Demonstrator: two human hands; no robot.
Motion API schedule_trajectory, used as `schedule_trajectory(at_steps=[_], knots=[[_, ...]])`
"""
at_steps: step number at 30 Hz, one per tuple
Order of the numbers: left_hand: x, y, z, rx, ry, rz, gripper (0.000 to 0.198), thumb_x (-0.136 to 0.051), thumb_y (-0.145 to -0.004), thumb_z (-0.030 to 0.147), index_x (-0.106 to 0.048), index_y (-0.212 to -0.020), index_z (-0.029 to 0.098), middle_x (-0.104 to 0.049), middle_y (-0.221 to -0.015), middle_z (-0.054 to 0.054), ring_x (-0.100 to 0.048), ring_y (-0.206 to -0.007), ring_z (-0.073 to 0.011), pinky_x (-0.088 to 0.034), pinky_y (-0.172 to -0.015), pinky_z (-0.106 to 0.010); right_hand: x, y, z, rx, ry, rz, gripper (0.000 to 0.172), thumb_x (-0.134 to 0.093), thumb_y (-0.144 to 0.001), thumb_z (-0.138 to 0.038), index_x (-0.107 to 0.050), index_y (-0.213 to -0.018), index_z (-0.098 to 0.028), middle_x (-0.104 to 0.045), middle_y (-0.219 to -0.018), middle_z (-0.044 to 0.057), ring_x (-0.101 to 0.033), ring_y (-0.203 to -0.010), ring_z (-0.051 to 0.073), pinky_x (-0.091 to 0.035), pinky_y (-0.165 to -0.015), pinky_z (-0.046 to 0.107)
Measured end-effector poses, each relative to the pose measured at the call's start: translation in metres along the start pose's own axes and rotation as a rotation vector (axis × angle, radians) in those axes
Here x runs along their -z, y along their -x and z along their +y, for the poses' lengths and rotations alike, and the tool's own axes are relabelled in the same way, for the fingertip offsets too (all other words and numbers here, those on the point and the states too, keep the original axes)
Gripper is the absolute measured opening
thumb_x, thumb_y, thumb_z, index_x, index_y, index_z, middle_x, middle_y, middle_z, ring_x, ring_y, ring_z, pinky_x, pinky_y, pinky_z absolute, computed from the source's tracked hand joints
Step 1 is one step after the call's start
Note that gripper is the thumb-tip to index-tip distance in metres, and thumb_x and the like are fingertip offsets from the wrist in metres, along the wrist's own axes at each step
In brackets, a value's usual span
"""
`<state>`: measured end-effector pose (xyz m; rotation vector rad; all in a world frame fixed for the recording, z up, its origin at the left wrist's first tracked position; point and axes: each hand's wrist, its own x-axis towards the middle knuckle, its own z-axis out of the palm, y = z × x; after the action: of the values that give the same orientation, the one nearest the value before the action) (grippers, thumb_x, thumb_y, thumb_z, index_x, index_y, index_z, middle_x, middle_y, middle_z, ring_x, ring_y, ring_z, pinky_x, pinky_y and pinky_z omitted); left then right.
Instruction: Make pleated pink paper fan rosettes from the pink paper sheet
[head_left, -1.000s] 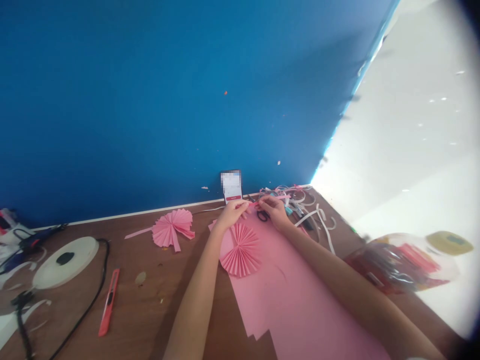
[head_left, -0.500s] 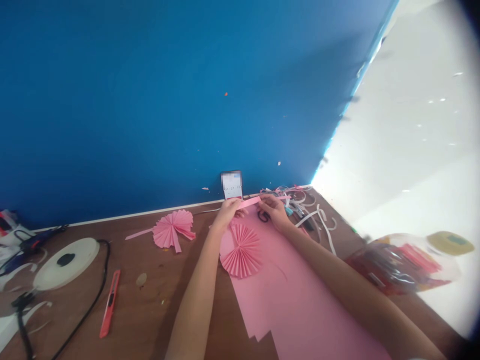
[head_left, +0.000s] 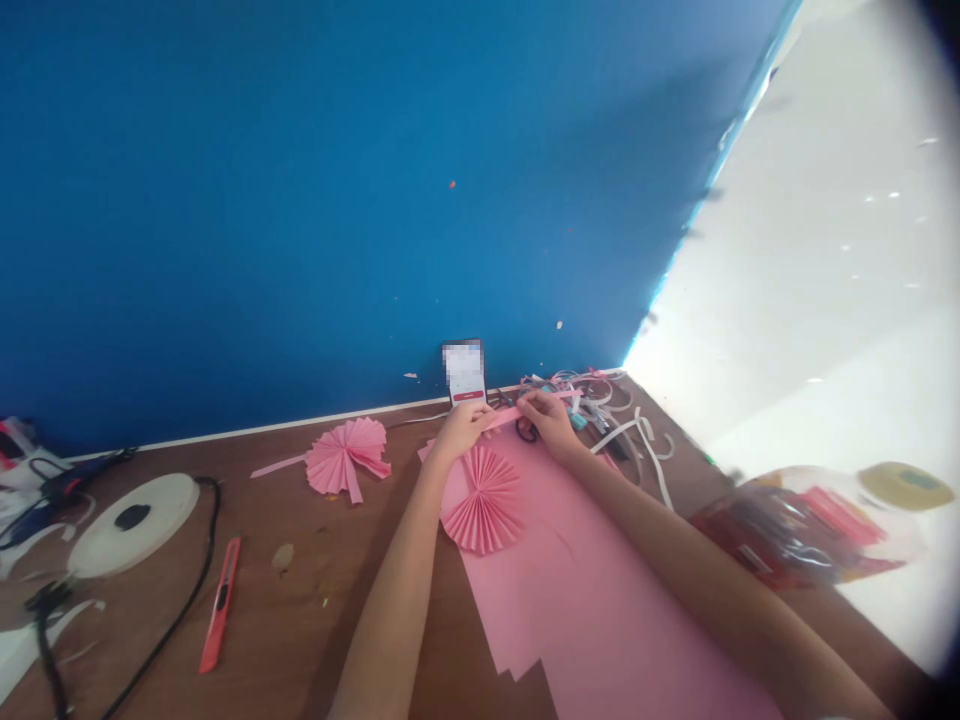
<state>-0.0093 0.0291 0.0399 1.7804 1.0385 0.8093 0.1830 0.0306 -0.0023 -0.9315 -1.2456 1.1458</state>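
Note:
Between my hands stretches a narrow pink paper strip (head_left: 506,416), held above the far part of a large pink paper sheet (head_left: 577,580). My left hand (head_left: 463,428) is closed on the strip's left end. My right hand (head_left: 546,415) pinches it farther right, and a tail of the strip sticks out beyond the fingers. Just below lies a pleated pink paper fan rosette (head_left: 482,502) on the sheet. Another pleated fan (head_left: 346,460), with a strip trailing left, rests on the brown table. Black scissor handles (head_left: 527,432) show partly under my right hand.
A phone (head_left: 464,370) leans on the blue wall. Tangled white strips and cords (head_left: 600,400) lie at the back right. A red box cutter (head_left: 220,605), a round white disc (head_left: 161,510) and a black cable (head_left: 202,570) occupy the left. A plastic bag (head_left: 802,525) sits at the right edge.
Both hands have come slightly lower and nearer with the strip, my left hand moving a little right. The phone's screen display differs. The fans and sheet stay where they were.

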Motion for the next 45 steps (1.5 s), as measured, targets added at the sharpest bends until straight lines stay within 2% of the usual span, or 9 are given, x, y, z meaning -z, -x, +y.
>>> schedule_trajectory(at_steps=[5, 12, 20, 25, 32, 36, 39, 45], knots=[[-0.002, 0.000, 0.002, 0.018, -0.026, 0.003, 0.023, -0.051, -0.083, 0.036, -0.058, -0.080, 0.014, -0.069, -0.075, -0.008, -0.063, -0.067, -0.0160, -0.046, -0.060, -0.025, -0.001, 0.000, 0.001, 0.013, 0.006, 0.029, 0.031, -0.070, -0.070, -0.045, -0.058, -0.086, -0.021, -0.057, -0.057, -0.003, -0.052, -0.047, 0.012, -0.040, -0.043, 0.024], [-0.006, -0.005, -0.007, 0.044, 0.006, -0.002, 0.027, -0.050, -0.084, 0.039, -0.059, -0.085, 0.013, -0.068, -0.073, -0.008, -0.062, -0.059, -0.0138, -0.047, -0.059, -0.025, 0.000, 0.000, 0.001, 0.034, 0.005, 0.031, 0.026, -0.067, -0.073, -0.042, -0.059, -0.085, -0.022, -0.055, -0.057, -0.003, -0.051, -0.049, 0.013, -0.039, -0.045, 0.025], [0.003, 0.000, -0.003, 0.061, 0.016, -0.154, 0.029, -0.050, -0.084, 0.031, -0.058, -0.107, 0.014, -0.069, -0.087, -0.010, -0.064, -0.060, -0.0124, -0.042, -0.051, -0.020, 0.001, -0.001, 0.005, 0.083, 0.054, 0.019, 0.021, -0.063, -0.078, -0.040, -0.059, -0.086, -0.021, -0.055, -0.060, -0.003, -0.051, -0.052, 0.012, -0.040, -0.050, 0.025], [-0.001, -0.003, -0.007, 0.148, 0.022, -0.143, 0.022, -0.044, -0.087, 0.026, -0.059, -0.098, 0.014, -0.069, -0.086, -0.010, -0.065, -0.060, -0.0121, -0.043, -0.051, -0.019, 0.001, -0.002, 0.007, 0.104, 0.099, 0.042, 0.022, -0.061, -0.079, -0.041, -0.058, -0.088, -0.021, -0.054, -0.060, -0.003, -0.050, -0.052, 0.012, -0.039, -0.050, 0.025], [0.001, -0.003, -0.009, 0.153, 0.008, -0.162, 0.019, -0.041, -0.087, 0.028, -0.054, -0.084, 0.014, -0.067, -0.077, -0.008, -0.065, -0.061, -0.0151, -0.046, -0.056, -0.024, -0.001, 0.001, 0.010, 0.108, 0.209, 0.052, 0.025, -0.056, -0.082, -0.044, -0.058, -0.091, -0.021, -0.048, -0.054, -0.004, -0.043, -0.045, 0.011, -0.033, -0.043, 0.023], [0.006, 0.001, 0.002, 0.044, -0.105, -0.154, 0.022, -0.044, -0.086, 0.031, -0.058, -0.087, 0.015, -0.069, -0.082, -0.007, -0.065, -0.074, -0.0172, -0.046, -0.063, -0.026, -0.002, 0.004, 0.005, 0.174, 0.260, 0.091, 0.026, -0.053, -0.084, -0.045, -0.058, -0.094, -0.022, -0.048, -0.057, -0.003, -0.044, -0.047, 0.011, -0.034, -0.044, 0.023], [0.007, 0.004, 0.011, -0.024, -0.188, -0.168, 0.027, -0.044, -0.085, 0.036, -0.061, -0.084, 0.015, -0.070, -0.086, -0.007, -0.063, -0.076, -0.0173, -0.044, -0.063, -0.025, -0.002, 0.004, 0.002, 0.183, 0.198, 0.057, 0.027, -0.055, -0.083, -0.043, -0.055, -0.099, -0.022, -0.050, -0.059, -0.003, -0.046, -0.049, 0.012, -0.036, -0.046, 0.023], [0.002, 0.004, 0.012, 0.036, -0.104, -0.177, 0.029, -0.046, -0.084, 0.041, -0.059, -0.083, 0.014, -0.069, -0.080, -0.007, -0.064, -0.070, -0.0170, -0.046, -0.064, -0.026, -0.002, 0.003, 0.000, 0.178, 0.147, 0.026, 0.028, -0.056, -0.083, -0.041, -0.053, -0.101, -0.020, -0.051, -0.058, -0.005, -0.047, -0.048, 0.010, -0.036, -0.046, 0.022]])
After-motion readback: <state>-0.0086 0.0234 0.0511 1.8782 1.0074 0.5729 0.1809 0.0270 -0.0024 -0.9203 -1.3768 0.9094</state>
